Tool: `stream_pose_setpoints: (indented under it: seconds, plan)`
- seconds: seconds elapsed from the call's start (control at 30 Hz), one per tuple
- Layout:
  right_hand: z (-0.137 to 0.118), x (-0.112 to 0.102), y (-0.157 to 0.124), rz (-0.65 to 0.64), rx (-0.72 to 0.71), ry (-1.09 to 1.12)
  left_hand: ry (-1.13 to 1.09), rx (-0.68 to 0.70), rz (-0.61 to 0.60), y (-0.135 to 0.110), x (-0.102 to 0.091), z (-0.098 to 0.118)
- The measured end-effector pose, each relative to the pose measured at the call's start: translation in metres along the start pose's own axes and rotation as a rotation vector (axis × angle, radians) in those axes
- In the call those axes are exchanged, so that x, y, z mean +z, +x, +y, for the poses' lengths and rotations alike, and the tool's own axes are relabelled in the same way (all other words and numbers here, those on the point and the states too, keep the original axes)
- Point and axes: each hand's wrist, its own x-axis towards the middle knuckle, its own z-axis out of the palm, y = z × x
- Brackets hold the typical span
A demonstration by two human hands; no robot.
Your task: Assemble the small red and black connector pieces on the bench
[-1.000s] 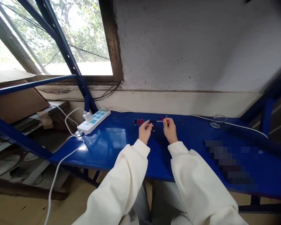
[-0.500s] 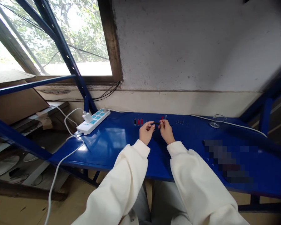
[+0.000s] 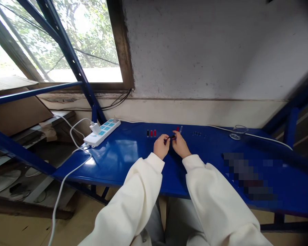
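Observation:
Above the blue table (image 3: 123,164), my left hand (image 3: 161,147) pinches one end of a thin black stick-like piece (image 3: 171,137). The fingers of my right hand (image 3: 181,145) close on its other end, so the piece spans the small gap between both hands. Its exact kind is too small to make out. Just left of my hands stand a small black tube (image 3: 148,133) and two red ones (image 3: 153,133). Behind my right hand are another red tube (image 3: 177,128) and a clear tube (image 3: 181,128), both partly hidden.
Several tiny clear parts (image 3: 197,133) lie to the right. Farther right is a clear glass cup (image 3: 235,133), by a white cable (image 3: 269,138). A white power strip (image 3: 102,133) sits at the left end. A pixelated dark patch (image 3: 248,177) covers something at right.
My right hand has shifted slightly left and turned, and the black piece now tilts between my fingers. My left hand has rotated a little. The tubes on the table have stayed put.

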Motion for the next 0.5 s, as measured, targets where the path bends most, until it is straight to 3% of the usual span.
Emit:
stream_pose_setpoints:
  seconds: [0.2, 0.5]
  plan:
    - [0.005, 0.001, 0.001, 0.044, -0.044, -0.011, 0.159, 0.169, -0.066, 0.016, -0.012, 0.014]
    - [-0.005, -0.004, 0.0, 0.004, -0.068, -0.011, 0.655, 0.352, -0.357, 0.089, -0.048, 0.043]
